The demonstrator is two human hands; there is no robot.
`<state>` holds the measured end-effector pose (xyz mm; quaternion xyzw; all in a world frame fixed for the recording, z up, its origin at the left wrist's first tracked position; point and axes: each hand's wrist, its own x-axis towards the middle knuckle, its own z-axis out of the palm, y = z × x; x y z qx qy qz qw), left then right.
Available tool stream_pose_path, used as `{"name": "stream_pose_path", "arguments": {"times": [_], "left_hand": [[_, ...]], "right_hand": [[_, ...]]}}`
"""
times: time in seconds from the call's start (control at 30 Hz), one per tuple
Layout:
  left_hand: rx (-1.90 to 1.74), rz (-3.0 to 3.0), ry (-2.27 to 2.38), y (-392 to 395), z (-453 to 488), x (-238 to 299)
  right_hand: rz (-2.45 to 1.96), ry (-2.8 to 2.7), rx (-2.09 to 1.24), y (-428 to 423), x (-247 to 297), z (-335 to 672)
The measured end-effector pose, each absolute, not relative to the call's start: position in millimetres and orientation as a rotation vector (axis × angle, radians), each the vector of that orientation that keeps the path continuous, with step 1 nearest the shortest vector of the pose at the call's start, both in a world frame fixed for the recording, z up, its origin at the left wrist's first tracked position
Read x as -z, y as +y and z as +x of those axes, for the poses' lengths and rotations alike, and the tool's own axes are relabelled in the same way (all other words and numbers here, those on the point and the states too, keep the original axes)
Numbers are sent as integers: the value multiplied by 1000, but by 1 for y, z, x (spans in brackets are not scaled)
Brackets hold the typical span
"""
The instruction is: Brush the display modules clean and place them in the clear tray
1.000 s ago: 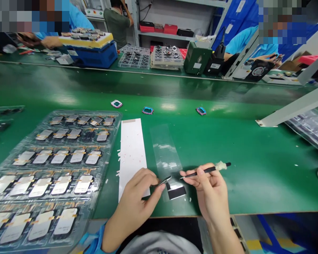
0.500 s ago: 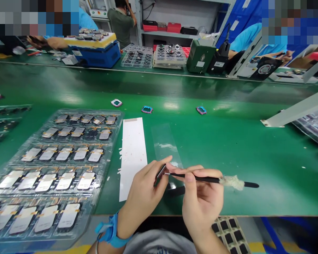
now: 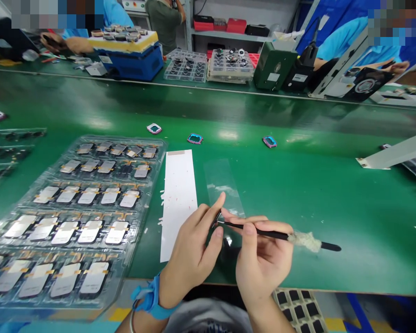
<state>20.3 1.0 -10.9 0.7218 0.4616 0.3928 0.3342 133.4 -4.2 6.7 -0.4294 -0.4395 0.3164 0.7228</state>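
My left hand [image 3: 194,252] pinches a small thin dark part [image 3: 216,219] between thumb and forefinger, held on edge above the table's near edge. My right hand [image 3: 261,261] grips black tweezers [image 3: 280,236] wrapped with a whitish wad near the rear end. The tweezer tip touches the small part. A clear film strip [image 3: 223,182] lies on the green table just beyond my hands, and a white paper strip [image 3: 178,199] lies to its left.
A clear plastic tray [image 3: 152,185] holding several flat silvery parts sits at the left. Three small framed parts [image 3: 194,138] lie on the green conveyor. Beyond it are trays, a blue box [image 3: 131,60], a green box [image 3: 272,71], and other people. A white bracket [image 3: 391,155] juts in at right.
My hands lifted the small part off the film strip and brought it closer together with the tweezer tip. The view shifted slightly left and down.
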Motion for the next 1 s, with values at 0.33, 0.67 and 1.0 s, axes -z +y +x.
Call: {"name": "stream_pose_path", "arguments": {"times": [0.33,0.67,1.0], "left_hand": [[-1056,1879,1212,1,20,11],[-1022,1869,1248,1,22,10],[-1002,1887,1275,0,22,13]], "right_hand": [[-953,-953,-700,-3,-5,134],[-955,-918,-711,-2,-3,132],[-994,-924,-682,-2,-2,131]]}}
